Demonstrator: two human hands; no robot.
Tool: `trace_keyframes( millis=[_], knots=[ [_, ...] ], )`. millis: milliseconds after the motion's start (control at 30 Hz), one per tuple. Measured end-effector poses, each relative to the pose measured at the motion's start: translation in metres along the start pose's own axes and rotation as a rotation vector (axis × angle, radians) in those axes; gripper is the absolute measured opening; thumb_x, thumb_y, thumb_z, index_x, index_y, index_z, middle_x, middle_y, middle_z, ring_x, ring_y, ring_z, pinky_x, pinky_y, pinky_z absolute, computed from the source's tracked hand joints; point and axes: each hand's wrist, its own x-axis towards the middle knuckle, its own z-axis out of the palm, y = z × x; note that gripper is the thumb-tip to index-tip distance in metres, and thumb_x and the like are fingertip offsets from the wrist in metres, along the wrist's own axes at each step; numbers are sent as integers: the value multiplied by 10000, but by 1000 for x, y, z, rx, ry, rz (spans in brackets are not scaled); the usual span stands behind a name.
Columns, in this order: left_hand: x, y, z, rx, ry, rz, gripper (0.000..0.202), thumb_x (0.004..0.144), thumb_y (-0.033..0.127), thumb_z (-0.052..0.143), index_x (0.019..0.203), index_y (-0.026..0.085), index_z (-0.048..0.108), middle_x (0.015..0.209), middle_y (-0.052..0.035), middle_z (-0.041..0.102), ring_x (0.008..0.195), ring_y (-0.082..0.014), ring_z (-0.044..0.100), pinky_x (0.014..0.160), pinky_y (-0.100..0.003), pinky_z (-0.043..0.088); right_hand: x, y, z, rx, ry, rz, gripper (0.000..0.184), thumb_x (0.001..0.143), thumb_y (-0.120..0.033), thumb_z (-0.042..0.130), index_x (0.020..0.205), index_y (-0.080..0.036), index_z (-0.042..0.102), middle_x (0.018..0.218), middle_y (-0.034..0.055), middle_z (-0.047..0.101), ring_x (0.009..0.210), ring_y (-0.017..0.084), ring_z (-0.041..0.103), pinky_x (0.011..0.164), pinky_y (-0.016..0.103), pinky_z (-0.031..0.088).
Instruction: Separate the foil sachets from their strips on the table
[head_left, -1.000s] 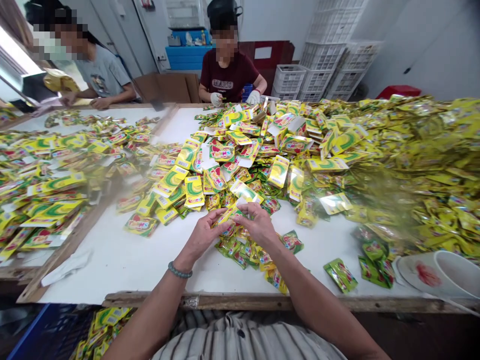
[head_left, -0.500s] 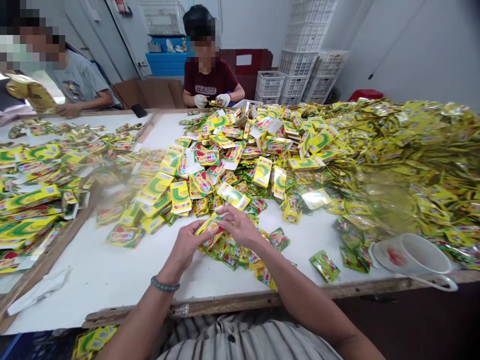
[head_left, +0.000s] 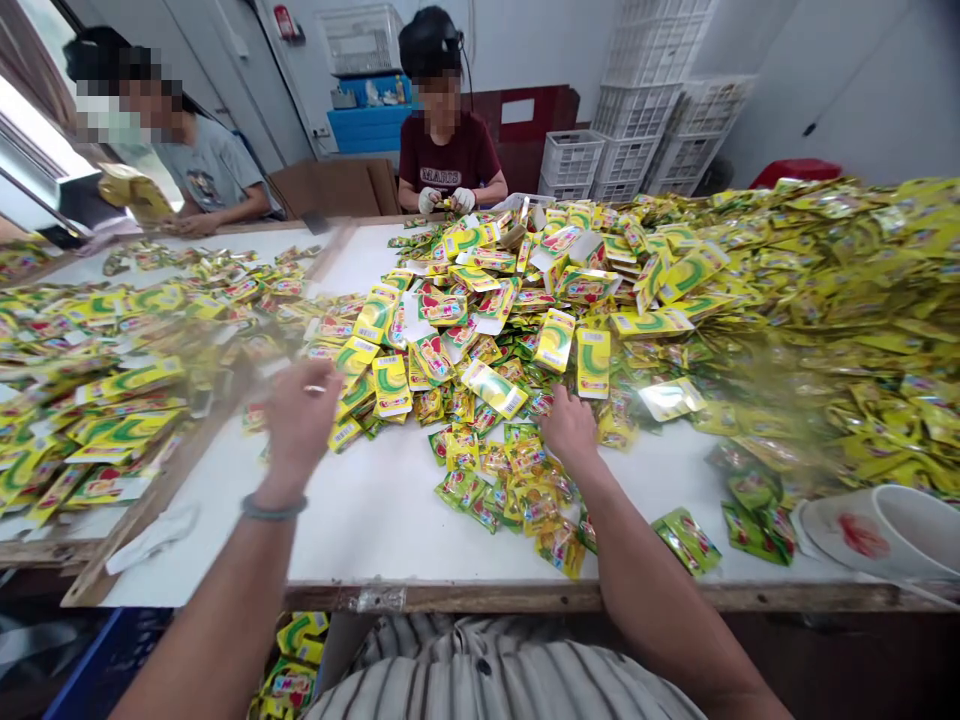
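My left hand (head_left: 302,415) is raised over the left part of the table, smeared by motion, and whether anything is in it does not show. Below and beside it lie yellow-green boxes. My right hand (head_left: 571,428) is at the front edge of the pile with its fingers curled together; what they hold, if anything, is hidden. Close to its fingers are a yellow box (head_left: 593,363) and another tilted yellow box (head_left: 493,388). Small shiny sachets (head_left: 517,475), green and yellow, lie in a loose heap between my arms.
A large pile of sachets (head_left: 885,330) covers the right side. Beyond a wooden strip (head_left: 161,480), boxes (head_left: 127,430) are heaped at left. A white cup (head_left: 855,530) lies tipped near the front right edge. Across the table a gloved person (head_left: 450,150) works; another person (head_left: 217,170) sits left.
My hands have come apart from the box they held together. The left has swung left; the right has moved right to the pile's edge. The view has shifted left.
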Motion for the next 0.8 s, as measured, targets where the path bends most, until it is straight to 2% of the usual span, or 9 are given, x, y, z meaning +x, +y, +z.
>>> trace_keyframes(
  millis=[67, 133, 233, 300, 333, 433, 567, 667, 800],
  knots=[
    [-35, 18, 42, 108, -223, -61, 249, 749, 433, 624, 707, 188, 633, 659, -33, 616, 639, -202, 555, 620, -312, 399, 1, 1, 1, 27, -27, 8, 457, 804, -231, 657, 1232, -145, 520, 1049, 213, 646, 1001, 360, 590, 764, 407, 425],
    [-65, 27, 74, 139, -407, -31, 302, 716, 473, 683, 636, 201, 577, 612, -38, 558, 623, -215, 529, 603, -322, 354, 3, 3, 0, 91, 12, -6, 395, 817, -248, 632, 1192, -167, 536, 1031, 175, 659, 963, 320, 612, 748, 374, 430],
    [-90, 27, 97, 106, -487, 30, 329, 676, 428, 742, 586, 220, 503, 634, -43, 528, 664, -226, 520, 611, -330, 336, 3, 3, -2, 241, 147, -94, 287, 844, -306, 576, 1103, -181, 567, 1011, 138, 659, 935, 282, 607, 748, 350, 438],
    [-94, 22, 100, 79, -484, 11, 290, 712, 373, 710, 612, 224, 482, 642, -29, 540, 637, -206, 511, 593, -318, 334, 0, -1, -4, 385, 183, -162, 276, 847, -357, 561, 1057, -179, 574, 982, 126, 657, 904, 271, 597, 731, 343, 444],
    [-93, 20, 100, 41, -476, -12, 256, 733, 351, 684, 646, 223, 481, 642, -15, 545, 613, -191, 506, 582, -307, 334, -3, -4, -4, 468, 157, -184, 282, 841, -383, 566, 1037, -182, 573, 951, 111, 659, 868, 259, 594, 712, 335, 445],
    [-85, 15, 101, -221, -472, -108, 199, 759, 336, 640, 750, 223, 477, 593, 44, 516, 544, -144, 486, 554, -267, 341, -13, -17, -2, 754, -72, -248, 334, 787, -455, 618, 990, -200, 545, 826, 36, 640, 716, 202, 571, 639, 305, 446],
    [-82, 16, 105, -572, -645, -300, 282, 684, 384, 712, 781, 197, 525, 570, 45, 569, 519, -125, 522, 543, -247, 381, -28, -35, 8, 1075, -430, -316, 389, 721, -476, 672, 961, -221, 501, 808, -1, 624, 705, 173, 585, 659, 300, 482],
    [-84, 21, 104, -721, -706, -453, 344, 588, 393, 788, 762, 161, 603, 563, 35, 592, 495, -104, 505, 516, -232, 373, -35, -42, 16, 1061, -554, -356, 332, 728, -432, 678, 931, -227, 513, 748, -24, 599, 664, 152, 562, 614, 276, 464],
    [-84, 28, 93, -863, -784, -585, 374, 623, 462, 788, 746, 138, 648, 629, 5, 640, 534, -93, 533, 514, -214, 382, -38, -42, 23, 961, -503, -401, 307, 746, -362, 673, 974, -234, 511, 702, -59, 532, 592, 119, 484, 574, 251, 420]
  ],
)
